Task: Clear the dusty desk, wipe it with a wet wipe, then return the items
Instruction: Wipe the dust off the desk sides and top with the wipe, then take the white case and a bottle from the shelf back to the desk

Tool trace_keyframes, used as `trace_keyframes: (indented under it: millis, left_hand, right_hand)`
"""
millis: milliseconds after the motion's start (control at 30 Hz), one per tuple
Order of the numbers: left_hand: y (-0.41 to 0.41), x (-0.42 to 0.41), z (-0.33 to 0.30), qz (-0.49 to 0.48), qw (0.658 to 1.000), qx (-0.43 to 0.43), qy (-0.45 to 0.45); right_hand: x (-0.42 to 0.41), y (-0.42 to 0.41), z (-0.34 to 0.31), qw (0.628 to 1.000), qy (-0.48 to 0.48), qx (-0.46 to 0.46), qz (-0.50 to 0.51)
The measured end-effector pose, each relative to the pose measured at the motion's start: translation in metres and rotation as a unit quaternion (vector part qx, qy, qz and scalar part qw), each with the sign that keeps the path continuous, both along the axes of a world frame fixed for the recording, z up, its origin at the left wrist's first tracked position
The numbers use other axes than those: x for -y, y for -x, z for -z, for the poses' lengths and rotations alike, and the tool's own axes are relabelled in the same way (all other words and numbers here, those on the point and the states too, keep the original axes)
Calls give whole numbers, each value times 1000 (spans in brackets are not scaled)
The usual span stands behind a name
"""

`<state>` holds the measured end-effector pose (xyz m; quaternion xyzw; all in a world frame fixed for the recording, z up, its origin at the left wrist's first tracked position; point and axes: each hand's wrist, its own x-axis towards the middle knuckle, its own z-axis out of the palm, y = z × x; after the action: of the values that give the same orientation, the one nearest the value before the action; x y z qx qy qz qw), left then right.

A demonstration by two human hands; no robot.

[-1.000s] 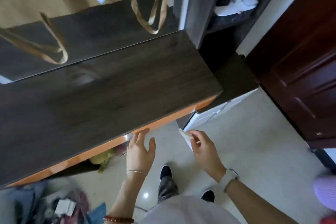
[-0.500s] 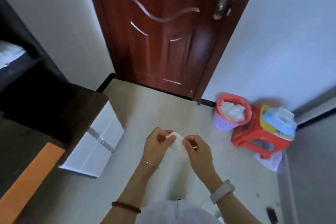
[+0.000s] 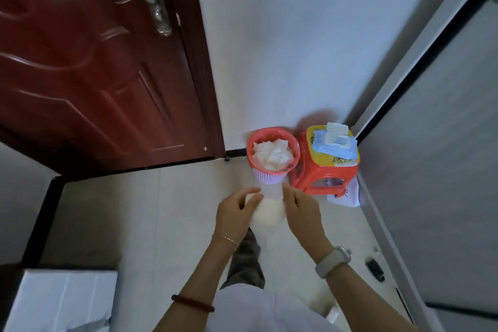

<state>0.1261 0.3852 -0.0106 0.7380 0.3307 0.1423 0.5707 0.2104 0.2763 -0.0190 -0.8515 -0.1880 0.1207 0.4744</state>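
Note:
A white wet wipe [image 3: 268, 210] is stretched between my two hands above the floor. My left hand [image 3: 235, 214] pinches its left edge and my right hand [image 3: 300, 210] pinches its right edge. Just beyond the hands stands a small bin [image 3: 272, 155] with a red rim, filled with crumpled white wipes. A blue pack of wet wipes [image 3: 334, 143] with its white lid flipped up lies on a red stool [image 3: 327, 170] beside the bin. The desk is out of view.
A dark red door [image 3: 94, 62] with a metal handle fills the upper left. A white wall and a grey panel [image 3: 436, 156] close the right side. A white box [image 3: 59, 302] sits at the lower left. A small dark object [image 3: 375, 269] lies on the tiled floor.
I turned away from the desk toward the door corner. The bin and stool are now nearer and central. Both hands took the wipe and spread it between them.

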Motion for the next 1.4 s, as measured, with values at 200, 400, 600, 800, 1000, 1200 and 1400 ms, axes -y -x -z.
trace_keyframes:
  millis: [200,400,600,800,1000,1200,1400]
  left_hand:
    - [-120,-77,12,-57,971,54,226]
    - [-245,-129,24,-90,978,11,190]
    - [-338,-146,88,-49,991,-121,0]
    - [-405,-145,199,40,958,-242,-148]
    - [-450,-160,353,212,856,-401,-247]
    - [-438,-148,376,273,761,-491,-325]
    - [-420,-187,257,149,804,-480,-318]
  right_hand:
    - [-51,-109,23,980,15,-87,-179]
    - [-84,-206,37,996,-5,-39,-78]
    - [-60,-281,84,995,74,-69,-14]
    - [-55,-358,177,967,230,56,-95]
    - [-43,-416,335,908,352,80,-213]
    - [-59,-440,369,868,392,126,-280]
    - [-126,-452,269,862,327,195,-334]
